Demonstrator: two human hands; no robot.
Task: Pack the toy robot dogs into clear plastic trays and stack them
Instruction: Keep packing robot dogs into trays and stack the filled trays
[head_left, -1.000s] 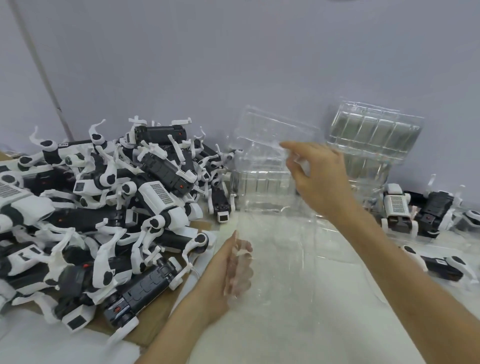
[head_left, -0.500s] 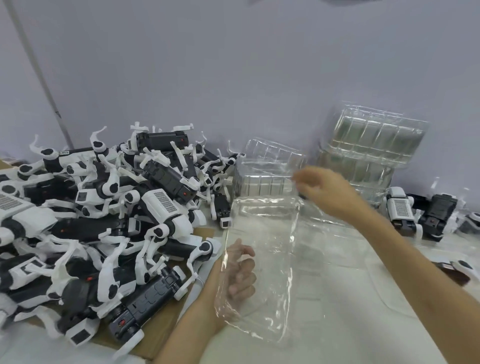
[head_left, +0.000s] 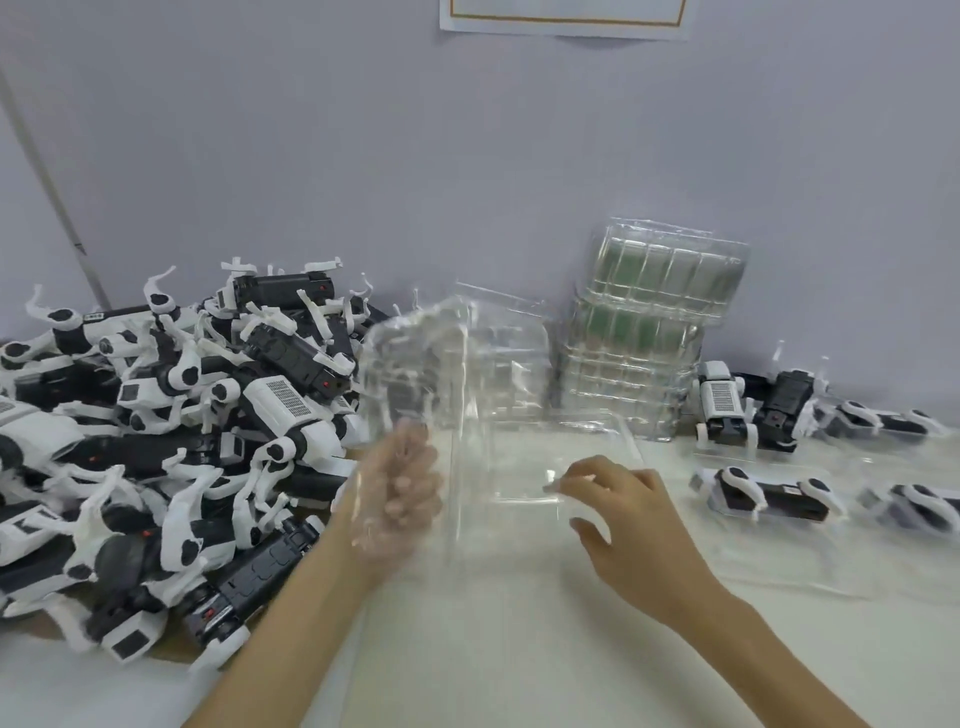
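Observation:
A clear plastic tray (head_left: 415, 374) stands open in front of me, its left half raised upright and its right half (head_left: 550, 452) lying flat on the white table. My left hand (head_left: 400, 493) is behind the upright half, seen through the plastic, with fingers curled on it. With thumb and forefinger my right hand (head_left: 618, 514) pinches the near edge of the flat half. A big heap of black-and-white toy robot dogs (head_left: 208, 415) fills the left side.
A tall stack of clear trays (head_left: 649, 338) leans on the back wall, with a lower stack (head_left: 514, 364) beside it. Two dogs (head_left: 722, 405) stand at the right. Packed dogs in trays (head_left: 763, 493) lie along the right edge. The heap rests on cardboard (head_left: 171, 657).
My right hand came down from the tray's far edge toward me and now pinches the flat half. The left half has swung upright over my left hand. The view tilted up.

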